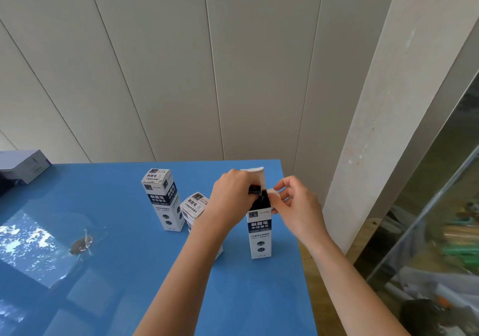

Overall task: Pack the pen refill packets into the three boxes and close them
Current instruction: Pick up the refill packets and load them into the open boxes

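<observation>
Near the right edge of the blue table (pixel 129 258), the open box (pixel 260 232) is standing upright, its long axis vertical. Directly above its mouth, the left hand (pixel 232 195) is gripping the dark refill packet (pixel 259 198), which is sitting partway inside. The right hand (pixel 298 206) is pinching the side flap (pixel 274 193) outward. Farther left, the middle box (pixel 194 207) and the far box (pixel 162 198) are standing closed.

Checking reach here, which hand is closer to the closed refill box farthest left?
Left. The left hand grips the refill packet at the mouth of the open box, right of the farthest-left refill box; the right hand pinches a flap further right.
</observation>
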{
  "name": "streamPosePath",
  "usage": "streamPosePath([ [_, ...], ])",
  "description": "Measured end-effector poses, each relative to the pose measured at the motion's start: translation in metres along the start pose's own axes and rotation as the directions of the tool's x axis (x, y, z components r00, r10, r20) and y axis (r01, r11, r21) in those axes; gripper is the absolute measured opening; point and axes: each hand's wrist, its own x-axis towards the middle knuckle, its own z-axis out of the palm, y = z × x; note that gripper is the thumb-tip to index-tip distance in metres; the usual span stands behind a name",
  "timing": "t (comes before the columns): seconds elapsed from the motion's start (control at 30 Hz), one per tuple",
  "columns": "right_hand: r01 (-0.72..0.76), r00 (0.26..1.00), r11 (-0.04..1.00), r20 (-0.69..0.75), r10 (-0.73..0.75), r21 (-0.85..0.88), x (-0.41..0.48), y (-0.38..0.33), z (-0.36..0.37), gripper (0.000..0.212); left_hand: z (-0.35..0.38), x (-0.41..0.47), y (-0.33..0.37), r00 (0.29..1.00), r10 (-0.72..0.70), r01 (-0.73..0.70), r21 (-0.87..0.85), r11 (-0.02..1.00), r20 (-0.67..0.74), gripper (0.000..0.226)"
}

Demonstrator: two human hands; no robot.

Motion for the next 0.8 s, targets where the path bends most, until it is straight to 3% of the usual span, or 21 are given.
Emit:
streamPosePath([
  [0.13, -0.005, 1.0, 1.0, -0.003, 0.005, -0.007, 0.0, 0.0, 0.0, 0.017, 0.0, 0.003, 0.0, 0.997, 0.012, -0.021, 0.103, 0.994, 0.082, 0.011],
  [0.23, -0.008, 1.0, 1.0, -0.007, 0.008, -0.008, 0.0, 0.0, 0.0, 0.019, 0.002, 0.004, 0.001, 0.988, 0.034, -0.057, 0.148, 0.987, 0.154, 0.027],
  [0.33, -0.008, 1.0, 1.0, -0.009, 0.008, -0.014, 0.0, 0.0, -0.001, 0.014, 0.001, 0.004, 0.0, 0.988, 0.113, -0.126, 0.125, 0.984, 0.103, 0.016],
  [0.43, -0.012, 1.0, 1.0, -0.017, 0.012, -0.018, 0.0, 0.001, -0.002, 0.013, 0.003, 0.001, -0.002, 0.983, 0.179, -0.181, 0.142, 0.973, 0.03, 0.023],
  [0.67, -0.001, 1.0, 0.999, -0.029, 0.0, -0.045, 0.0, 0.002, -0.001, 0.013, 0.011, -0.003, -0.003, 0.96, 0.256, -0.277, 0.298, 0.913, 0.109, 0.032],
  [0.8, 0.0, 0.999, 0.999, -0.034, -0.001, -0.041, 0.0, 0.003, 0.0, 0.013, 0.015, -0.007, -0.001, 0.952, 0.28, -0.304, 0.29, 0.907, 0.123, 0.042],
])
